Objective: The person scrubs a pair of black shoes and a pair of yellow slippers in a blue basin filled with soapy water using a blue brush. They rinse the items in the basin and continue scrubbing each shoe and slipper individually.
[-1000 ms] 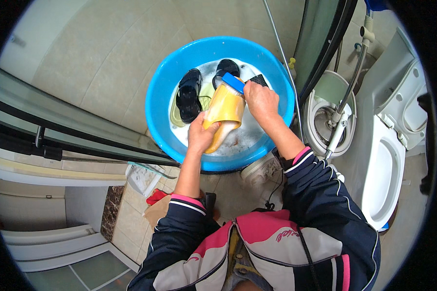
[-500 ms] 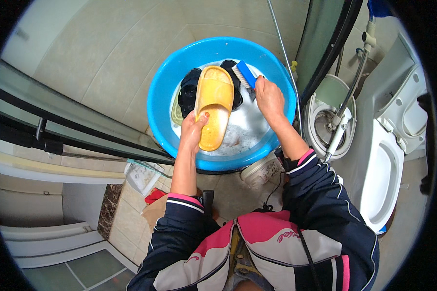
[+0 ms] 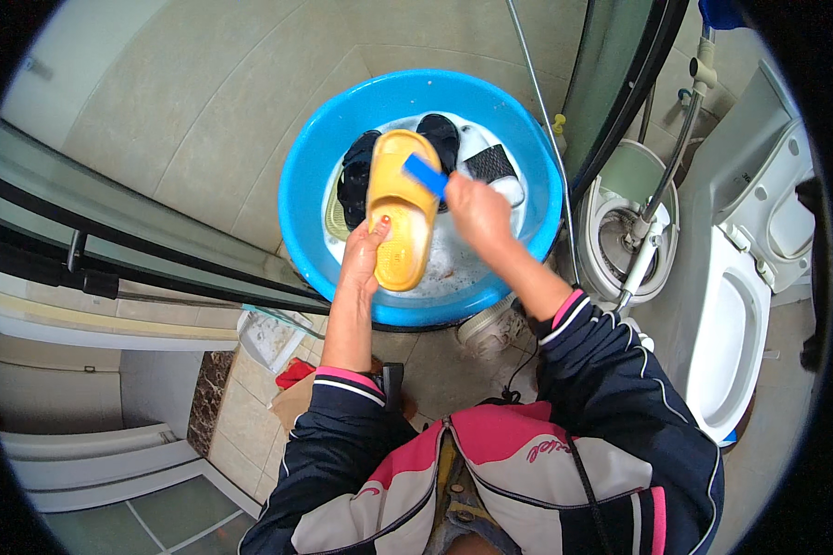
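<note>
Both hands are at work over the basin in the head view. Left hand (image 3: 363, 252) grasps a yellow moulded-plastic slide slipper (image 3: 401, 266) by its left edge, thumb laid on the footbed and the other fingers mostly hidden underneath. Right hand (image 3: 478, 211), blurred, is clenched around a blue-backed scrubbing brush (image 3: 424, 175), its head over the right side of the slipper's broad strap; the bristles face away, so I cannot tell how firmly they press.

The slipper is held top side up, toe pointing away from the body, above the soapy white water (image 3: 453, 270) in a large round blue plastic basin (image 3: 298, 208). Beyond and beside it in the basin lie a black sandal (image 3: 353, 190) to the left, another black shoe (image 3: 441, 135) behind, a black textured-strap slipper with a whitish sole (image 3: 492, 163) to the right, and a pale green slipper (image 3: 335, 218) partly covered at the left.

To scrub well, I would brace the sole from below against the push of the brush, keep the thumb out of its path, use short strokes along the strap and its edges, and stay over the basin so drips fall back in.
</note>
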A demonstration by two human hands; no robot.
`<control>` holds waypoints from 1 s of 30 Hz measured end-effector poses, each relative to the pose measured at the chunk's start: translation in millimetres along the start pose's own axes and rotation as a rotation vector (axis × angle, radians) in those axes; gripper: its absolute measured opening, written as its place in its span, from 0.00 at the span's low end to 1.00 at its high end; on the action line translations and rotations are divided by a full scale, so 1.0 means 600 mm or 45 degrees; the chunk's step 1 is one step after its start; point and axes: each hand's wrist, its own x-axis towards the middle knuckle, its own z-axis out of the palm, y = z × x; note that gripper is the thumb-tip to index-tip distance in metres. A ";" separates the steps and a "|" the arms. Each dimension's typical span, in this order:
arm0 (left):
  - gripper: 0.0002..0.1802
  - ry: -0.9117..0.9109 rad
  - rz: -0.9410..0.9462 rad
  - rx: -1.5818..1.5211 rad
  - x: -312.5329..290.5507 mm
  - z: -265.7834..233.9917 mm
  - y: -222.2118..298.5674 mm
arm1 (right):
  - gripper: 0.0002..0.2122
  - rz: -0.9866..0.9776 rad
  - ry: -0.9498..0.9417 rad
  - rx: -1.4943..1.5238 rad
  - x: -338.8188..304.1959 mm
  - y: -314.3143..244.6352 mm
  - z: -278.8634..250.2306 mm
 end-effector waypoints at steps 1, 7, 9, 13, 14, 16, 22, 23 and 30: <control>0.19 0.032 -0.010 -0.073 0.001 -0.005 0.002 | 0.17 -0.069 -0.072 -0.001 -0.014 -0.022 -0.002; 0.21 0.056 -0.100 -0.173 -0.003 -0.006 0.012 | 0.15 -0.090 0.032 -0.109 0.013 0.000 0.004; 0.22 0.011 -0.130 -0.191 -0.004 -0.001 0.006 | 0.20 0.076 0.149 0.005 0.035 0.030 0.008; 0.23 0.034 -0.174 -0.245 0.006 -0.007 -0.006 | 0.14 -0.159 0.088 0.001 -0.017 -0.008 0.024; 0.23 0.076 -0.182 -0.265 0.008 -0.010 -0.007 | 0.12 -0.278 0.082 0.030 -0.037 -0.021 0.027; 0.23 0.129 -0.157 -0.247 0.012 -0.017 -0.011 | 0.12 -0.293 0.028 -0.031 -0.041 -0.025 0.025; 0.23 0.039 -0.276 -0.125 0.008 -0.003 -0.014 | 0.09 -0.154 0.206 -0.195 0.026 0.023 0.007; 0.24 0.106 -0.246 -0.116 0.008 -0.003 -0.020 | 0.09 -0.163 0.191 -0.210 0.025 0.021 0.005; 0.24 0.067 -0.206 -0.142 0.007 -0.008 -0.005 | 0.08 -0.319 0.104 -0.301 -0.021 -0.017 0.003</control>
